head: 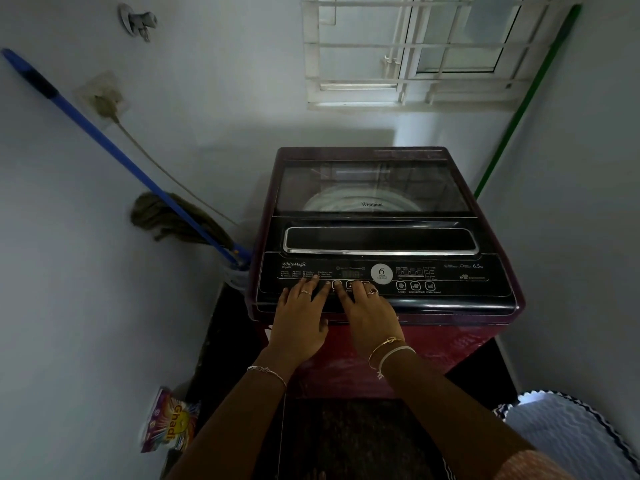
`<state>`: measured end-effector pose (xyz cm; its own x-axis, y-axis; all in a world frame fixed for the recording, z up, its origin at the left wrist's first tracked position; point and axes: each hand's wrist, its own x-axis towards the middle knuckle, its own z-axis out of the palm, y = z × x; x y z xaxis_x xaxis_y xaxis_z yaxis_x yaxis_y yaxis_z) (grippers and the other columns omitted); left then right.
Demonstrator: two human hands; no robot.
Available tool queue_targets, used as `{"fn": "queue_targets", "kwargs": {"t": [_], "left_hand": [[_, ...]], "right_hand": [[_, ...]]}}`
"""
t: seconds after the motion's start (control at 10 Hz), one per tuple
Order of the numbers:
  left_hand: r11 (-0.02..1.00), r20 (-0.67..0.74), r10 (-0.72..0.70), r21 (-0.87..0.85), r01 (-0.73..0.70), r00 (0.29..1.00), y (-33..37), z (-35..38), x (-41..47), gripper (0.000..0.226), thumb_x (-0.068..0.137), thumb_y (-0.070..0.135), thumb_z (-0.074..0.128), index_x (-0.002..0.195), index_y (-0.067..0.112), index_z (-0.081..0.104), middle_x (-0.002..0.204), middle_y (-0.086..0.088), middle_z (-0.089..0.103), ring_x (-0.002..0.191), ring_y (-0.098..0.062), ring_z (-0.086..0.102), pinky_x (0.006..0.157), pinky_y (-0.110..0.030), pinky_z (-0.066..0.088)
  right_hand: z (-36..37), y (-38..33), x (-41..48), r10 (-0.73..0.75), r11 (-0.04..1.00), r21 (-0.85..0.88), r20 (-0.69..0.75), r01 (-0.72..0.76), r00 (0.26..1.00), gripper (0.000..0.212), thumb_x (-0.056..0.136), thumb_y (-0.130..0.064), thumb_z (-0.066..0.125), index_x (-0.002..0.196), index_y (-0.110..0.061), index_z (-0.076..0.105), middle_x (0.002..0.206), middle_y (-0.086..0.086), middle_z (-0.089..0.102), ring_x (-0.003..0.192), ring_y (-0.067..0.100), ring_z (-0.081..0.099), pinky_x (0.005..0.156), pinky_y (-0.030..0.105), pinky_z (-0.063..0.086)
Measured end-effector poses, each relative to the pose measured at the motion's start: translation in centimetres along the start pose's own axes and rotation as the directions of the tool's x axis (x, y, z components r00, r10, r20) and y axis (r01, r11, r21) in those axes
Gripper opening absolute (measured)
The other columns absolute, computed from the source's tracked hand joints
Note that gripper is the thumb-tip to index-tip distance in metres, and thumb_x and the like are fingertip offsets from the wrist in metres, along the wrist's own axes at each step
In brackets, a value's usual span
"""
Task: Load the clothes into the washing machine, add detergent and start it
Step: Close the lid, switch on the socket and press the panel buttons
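A maroon top-loading washing machine (460,341) stands in front of me with its glass lid (372,187) closed; the drum shows faintly through it. Both hands lie flat on the black control panel (450,282) at the front. My left hand (301,317) rests with straight fingers on the panel's left part. My right hand (369,313) lies beside it, its fingertips touching the row of buttons under the small display. A purple detergent packet (169,424) stands on the floor at the lower left.
A blue-handled mop (114,147) leans in the left corner beside the machine. A green pole (519,112) leans in the right corner under a barred window (415,50). A tap (138,22) sits high on the left wall. Blue patterned fabric (568,434) lies at the lower right.
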<state>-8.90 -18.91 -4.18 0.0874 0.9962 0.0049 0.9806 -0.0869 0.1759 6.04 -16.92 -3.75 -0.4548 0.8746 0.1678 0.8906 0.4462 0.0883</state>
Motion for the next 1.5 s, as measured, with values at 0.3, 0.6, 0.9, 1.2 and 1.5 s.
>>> {"fn": "queue_targets", "kwargs": {"t": [0.3,0.6,0.9,1.2,1.5], "left_hand": [[1.0,-0.006,0.005,-0.007,-0.005,1.0,0.0,0.1,0.0,0.07,0.092,0.034,0.052,0.152,0.028,0.015,0.159,-0.001,0.015,0.148,-0.021,0.008,0.12,-0.045,0.011],[1.0,0.001,0.004,0.0,-0.004,1.0,0.0,0.0,0.0,0.071,0.092,0.034,0.051,0.152,0.028,0.014,0.16,-0.002,0.013,0.148,-0.021,0.006,0.12,-0.045,0.009],[1.0,-0.007,0.013,0.004,-0.013,1.0,0.0,0.0,-0.1,0.071,0.091,0.033,0.051,0.152,0.027,0.016,0.159,-0.002,0.014,0.148,-0.021,0.008,0.119,-0.044,0.01],[1.0,-0.002,0.012,0.008,-0.012,1.0,-0.1,0.0,-0.1,0.071,0.092,0.034,0.051,0.152,0.028,0.014,0.159,-0.002,0.013,0.148,-0.021,0.007,0.12,-0.045,0.011],[1.0,-0.011,0.014,0.014,-0.014,1.0,0.0,0.1,-0.1,0.069,0.092,0.035,0.05,0.152,0.028,0.015,0.159,-0.002,0.015,0.147,-0.023,0.009,0.12,-0.045,0.013]], "right_hand": [[-0.1,-0.1,-0.2,0.008,1.0,-0.024,-0.013,-0.008,1.0,0.076,0.051,-0.025,0.082,0.124,-0.016,0.062,0.095,0.008,0.063,0.078,0.021,0.063,0.052,0.028,0.052],[-0.3,0.0,0.1,-0.032,0.998,-0.054,0.059,0.035,0.998,0.064,0.081,-0.022,0.063,0.141,-0.014,0.042,0.116,0.011,0.056,0.097,0.024,0.059,0.065,0.031,0.053],[0.2,0.1,-0.1,-0.017,1.0,0.008,-0.063,0.017,0.998,0.07,0.058,-0.02,0.079,0.124,-0.012,0.061,0.094,0.01,0.062,0.076,0.023,0.061,0.053,0.03,0.053],[0.4,0.4,-0.3,0.001,0.998,0.064,-0.001,-0.001,1.0,0.078,0.056,-0.021,0.077,0.131,-0.015,0.055,0.1,0.009,0.06,0.084,0.023,0.06,0.058,0.03,0.055],[1.1,2.1,-2.0,0.096,0.932,0.348,0.019,-0.096,0.995,0.069,0.072,0.0,0.064,0.138,-0.009,0.046,0.123,0.011,0.052,0.111,0.026,0.054,0.079,0.03,0.057]]}}
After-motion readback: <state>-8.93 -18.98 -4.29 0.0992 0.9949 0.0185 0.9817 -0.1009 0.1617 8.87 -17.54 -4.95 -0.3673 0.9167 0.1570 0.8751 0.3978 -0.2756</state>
